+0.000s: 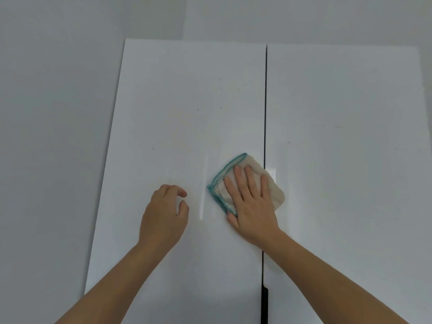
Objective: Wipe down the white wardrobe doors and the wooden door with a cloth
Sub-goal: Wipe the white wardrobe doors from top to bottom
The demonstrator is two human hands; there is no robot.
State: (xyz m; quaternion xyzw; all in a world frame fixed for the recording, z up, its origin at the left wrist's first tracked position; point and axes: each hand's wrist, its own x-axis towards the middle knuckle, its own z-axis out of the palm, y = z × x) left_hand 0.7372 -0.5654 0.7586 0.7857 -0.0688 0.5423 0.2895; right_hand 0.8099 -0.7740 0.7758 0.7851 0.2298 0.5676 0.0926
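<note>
Two white wardrobe doors fill the view, the left door and the right door, split by a dark vertical gap. A folded cream cloth with a teal hem lies flat against the left door, right beside the gap. My right hand presses on the cloth with straight, spread fingers. My left hand hovers in front of the left door, left of the cloth, fingers loosely curled and holding nothing. The wooden door is out of view.
A plain grey-white wall runs to the left of and above the wardrobe. A dark handle strip sits low in the gap between the doors. Small dark specks dot both door faces.
</note>
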